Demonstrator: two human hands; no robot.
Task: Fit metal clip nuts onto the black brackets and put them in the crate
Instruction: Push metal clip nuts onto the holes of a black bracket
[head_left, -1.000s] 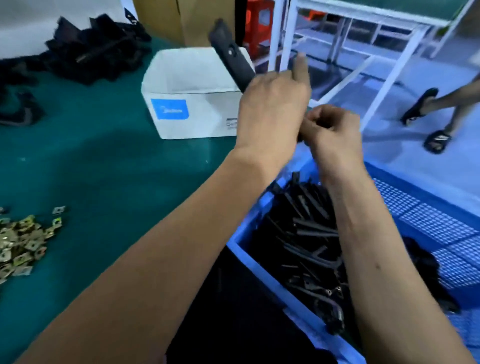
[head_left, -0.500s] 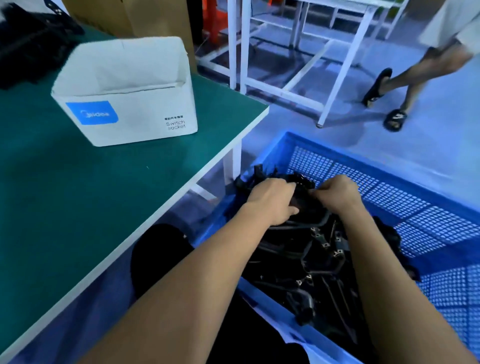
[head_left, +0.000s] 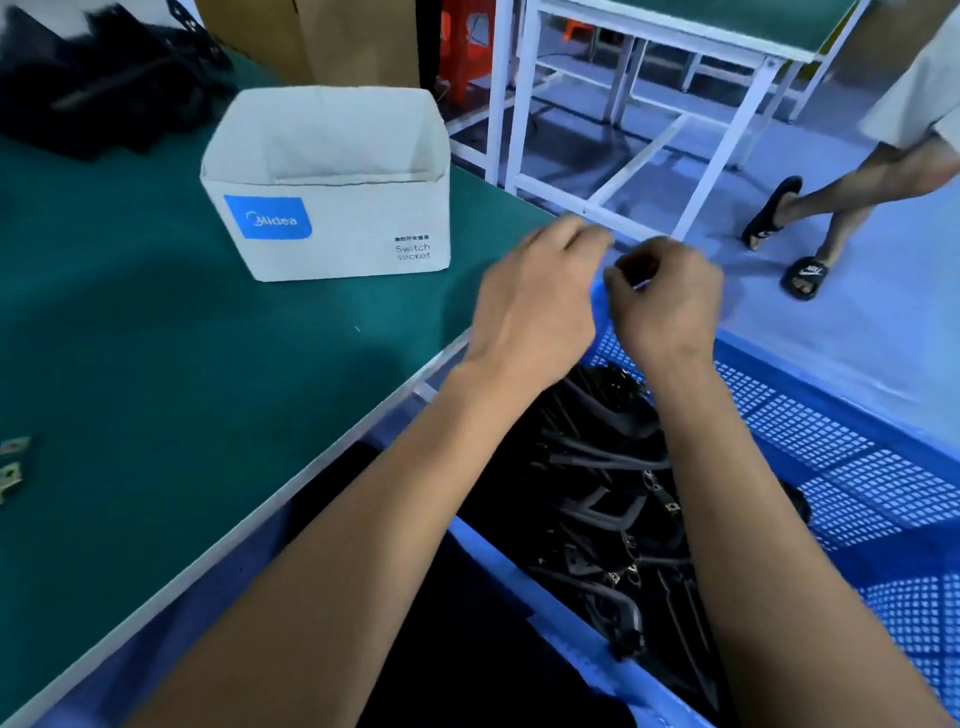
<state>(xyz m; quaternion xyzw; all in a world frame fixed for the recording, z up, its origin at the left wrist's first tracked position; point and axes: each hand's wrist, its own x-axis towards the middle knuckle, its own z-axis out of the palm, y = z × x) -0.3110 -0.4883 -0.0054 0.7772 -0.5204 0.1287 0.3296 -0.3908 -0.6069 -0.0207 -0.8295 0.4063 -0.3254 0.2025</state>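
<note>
Head view. Both hands are raised above the near-left corner of the blue perforated crate (head_left: 852, 467), close beside each other and apart from everything below them. The left hand (head_left: 535, 312) shows its back to the camera with the fingers bent forward; it is motion-blurred, nothing can be seen in it, and whether it is clenched or slack cannot be told. The right hand (head_left: 667, 301) has its fingers curled toward the palm with nothing visible inside the curl; it appears to grasp nothing. The finished black brackets (head_left: 608, 493) lie heaped in the crate directly beneath and just nearer the camera than the wrists, their long axes crossing in no common direction, small metal clip nuts visible on several. The supplies for a further bracket lie the other way, to the left across the green-topped table (head_left: 156, 338): loose clip nuts (head_left: 10, 467) at the left edge of the view, level with the forearms, and a dark pile that looks like unfitted brackets (head_left: 104, 88) at the far left corner, beyond the open white Midea carton (head_left: 332, 223). Judged from this layout, the coming reach runs leftward over the table edge, and the left hand is the nearer of the two to both supplies. A second person's sandalled feet (head_left: 779, 244) stand on the floor at upper right.
</note>
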